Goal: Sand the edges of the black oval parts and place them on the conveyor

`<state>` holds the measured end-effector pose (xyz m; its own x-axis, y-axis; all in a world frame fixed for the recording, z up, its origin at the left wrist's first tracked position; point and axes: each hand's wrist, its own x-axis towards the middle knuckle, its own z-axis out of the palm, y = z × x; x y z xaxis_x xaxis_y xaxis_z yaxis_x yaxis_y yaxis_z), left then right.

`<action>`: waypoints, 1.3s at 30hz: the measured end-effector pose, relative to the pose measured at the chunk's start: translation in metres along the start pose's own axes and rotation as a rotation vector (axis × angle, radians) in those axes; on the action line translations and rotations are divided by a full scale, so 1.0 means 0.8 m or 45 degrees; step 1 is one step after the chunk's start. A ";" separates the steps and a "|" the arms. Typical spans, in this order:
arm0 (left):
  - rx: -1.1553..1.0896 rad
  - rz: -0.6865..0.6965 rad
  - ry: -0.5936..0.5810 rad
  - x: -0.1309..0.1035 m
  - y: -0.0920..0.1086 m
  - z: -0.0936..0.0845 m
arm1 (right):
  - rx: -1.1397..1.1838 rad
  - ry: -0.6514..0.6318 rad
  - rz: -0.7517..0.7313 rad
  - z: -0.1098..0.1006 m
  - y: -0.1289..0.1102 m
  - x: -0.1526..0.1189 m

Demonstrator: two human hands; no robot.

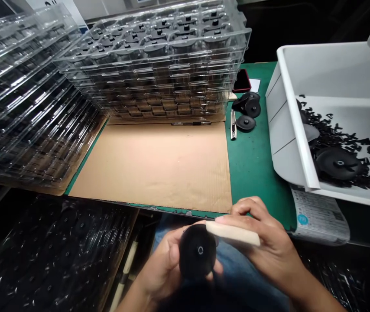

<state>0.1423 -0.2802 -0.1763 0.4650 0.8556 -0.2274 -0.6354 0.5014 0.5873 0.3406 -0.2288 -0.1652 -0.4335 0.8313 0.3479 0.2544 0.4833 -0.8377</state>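
Observation:
My left hand (pixel 162 264) is closed around a round black plastic disc (pixel 198 251) with a small hole in a raised centre. It holds the disc tilted toward me, just below the table's front edge. In my right hand (pixel 269 238) is a flat cream-coloured stick (pixel 233 232), pinched between thumb and fingers. The tip of this stick meets or nearly meets the disc's upper right rim; whether they touch I cannot tell. Behind my hands lies a sheet of brown cardboard (pixel 152 164) on the green table (pixel 250 160).
Stacked clear plastic trays (pixel 159 65) with black parts stand at the back, more trays (pixel 19 108) at left. On the right, a white bin (pixel 289 112) holds small black pieces and discs. A cutter knife (pixel 233 125), black discs (pixel 246 123) and a pen (pixel 191 123) lie between.

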 end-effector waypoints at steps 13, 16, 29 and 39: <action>-0.017 -0.043 0.050 0.000 -0.003 0.001 | 0.020 -0.027 0.002 0.004 0.002 0.003; -0.110 -0.036 0.018 0.002 -0.008 0.002 | 0.107 -0.055 -0.052 0.007 -0.005 0.007; -0.114 0.149 0.228 0.006 0.002 0.006 | 0.143 0.252 0.097 0.023 -0.026 0.009; -0.117 0.199 0.391 0.008 -0.004 0.012 | 0.062 0.121 -0.138 0.042 -0.041 0.003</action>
<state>0.1534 -0.2772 -0.1722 0.1593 0.9147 -0.3715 -0.7434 0.3587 0.5645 0.3022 -0.2520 -0.1515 -0.3719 0.7985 0.4734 0.1674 0.5593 -0.8119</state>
